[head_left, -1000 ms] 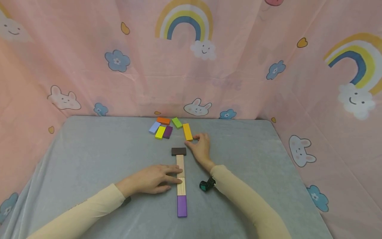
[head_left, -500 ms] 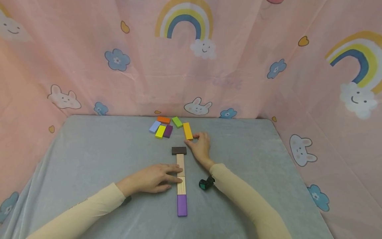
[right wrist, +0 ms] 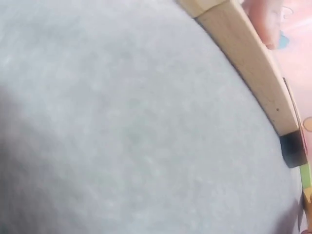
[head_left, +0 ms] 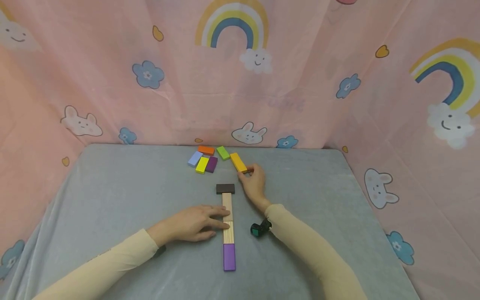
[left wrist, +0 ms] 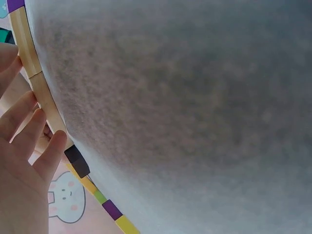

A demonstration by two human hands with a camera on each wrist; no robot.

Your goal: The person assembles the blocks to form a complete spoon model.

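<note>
Backdrop: pink curtain (head_left: 225, 91), printed with rainbows, smiling clouds, rabbit heads and blue flowers. Surface: table in grey plush cloth (head_left: 112, 187), creased at its left side.

Column of blocks, laid flat along the table's middle, far to near: one dark brown block (head_left: 225, 189), set crosswise; one plain wooden block (head_left: 227, 201); one streaked-grain wooden block (head_left: 228, 237); one violet block (head_left: 229, 257). Laid end to end (the brown one makes a T-shaped head).

Left hand (head_left: 193, 223): fingers extended and spread, grasping nothing; one fingertip rests on the plain wooden block, another on the streaked one.

Right hand (head_left: 254, 183): thumb and finger pinch the near end of one amber block (head_left: 238, 162), which lies aslant beyond the column, to the right of the loose group.

Loose group, near the table's far edge: one orange block (head_left: 206, 150); one lime-green block (head_left: 223, 153), between the orange and the amber; one pale blue block (head_left: 195, 158); one yellow block (head_left: 202, 165) and one dark purple block (head_left: 211, 164), side by side.

Worn items: two cream sleeves (head_left: 311, 246); one black wrist camera (head_left: 260, 228) at the right wrist (its face greenish).
</note>
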